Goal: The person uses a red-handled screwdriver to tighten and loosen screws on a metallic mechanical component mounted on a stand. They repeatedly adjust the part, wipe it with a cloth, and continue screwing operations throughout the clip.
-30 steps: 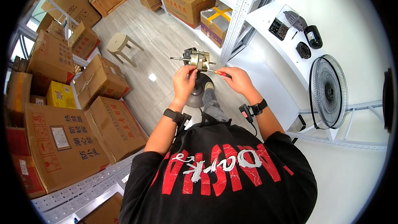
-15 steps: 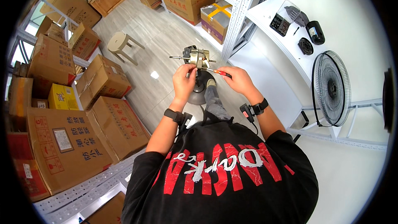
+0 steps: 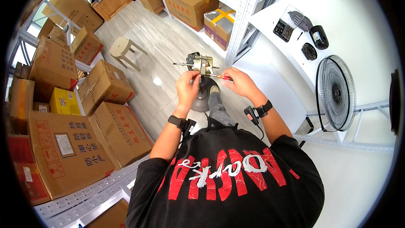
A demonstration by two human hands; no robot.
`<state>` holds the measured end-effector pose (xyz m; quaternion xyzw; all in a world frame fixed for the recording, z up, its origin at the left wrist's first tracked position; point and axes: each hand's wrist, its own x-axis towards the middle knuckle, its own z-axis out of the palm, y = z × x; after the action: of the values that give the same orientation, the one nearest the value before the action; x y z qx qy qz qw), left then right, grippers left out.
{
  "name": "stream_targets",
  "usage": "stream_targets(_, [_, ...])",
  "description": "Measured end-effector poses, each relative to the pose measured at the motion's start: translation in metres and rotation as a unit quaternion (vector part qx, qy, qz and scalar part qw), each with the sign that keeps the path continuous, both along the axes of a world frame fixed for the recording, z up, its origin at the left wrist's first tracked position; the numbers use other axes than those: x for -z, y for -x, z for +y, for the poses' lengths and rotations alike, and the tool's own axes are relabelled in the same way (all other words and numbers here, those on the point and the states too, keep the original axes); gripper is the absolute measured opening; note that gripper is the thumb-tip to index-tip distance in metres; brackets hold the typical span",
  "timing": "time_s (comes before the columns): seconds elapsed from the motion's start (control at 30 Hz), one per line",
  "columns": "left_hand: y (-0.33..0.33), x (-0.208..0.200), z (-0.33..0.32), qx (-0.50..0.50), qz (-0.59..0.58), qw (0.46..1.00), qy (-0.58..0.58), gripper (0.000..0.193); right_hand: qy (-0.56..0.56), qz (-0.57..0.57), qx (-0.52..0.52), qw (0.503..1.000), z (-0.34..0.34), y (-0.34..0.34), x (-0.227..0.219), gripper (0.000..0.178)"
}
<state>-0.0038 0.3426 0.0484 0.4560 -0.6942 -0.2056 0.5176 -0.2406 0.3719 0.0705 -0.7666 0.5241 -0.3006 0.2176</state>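
Note:
In front of me a fan motor (image 3: 202, 64), brass-coloured with a shaft sticking out to the left, sits on top of a fan stand with a dark round base (image 3: 202, 99). My right hand (image 3: 241, 82) is closed around the red and black handle of a screwdriver (image 3: 223, 77). Its shaft points left at the motor's lower side; whether the tip sits in a screw I cannot make out. My left hand (image 3: 187, 85) is at the motor's near side, thumb and fingertips pinched together. What they hold, if anything, is too small to tell.
At right, a white shelf (image 3: 270, 14) bears a parts box (image 3: 283, 30), a black cylindrical housing (image 3: 319, 37) and a round black part (image 3: 309, 51). A fan guard (image 3: 336, 93) leans below. Cartons (image 3: 71, 143) line the left shelving. A beige stool (image 3: 122, 48) stands ahead.
The screwdriver and my right hand have shifted slightly left and down. My left hand has lowered a little beside the motor, and the view has tilted slightly.

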Motion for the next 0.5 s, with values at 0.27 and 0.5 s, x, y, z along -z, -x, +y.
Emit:
stream_targets(0.27, [0.000, 0.002, 0.000, -0.001, 0.008, 1.000, -0.006, 0.011, -0.068, 0.064, 0.032, 0.995, -0.002, 0.005, 0.010, 0.028])
stream_targets(0.5, [0.001, 0.004, -0.002, 0.001, 0.013, 1.000, -0.009, 0.011, -0.048, -0.014, 0.078, 0.996, 0.009, -0.005, 0.010, 0.024])
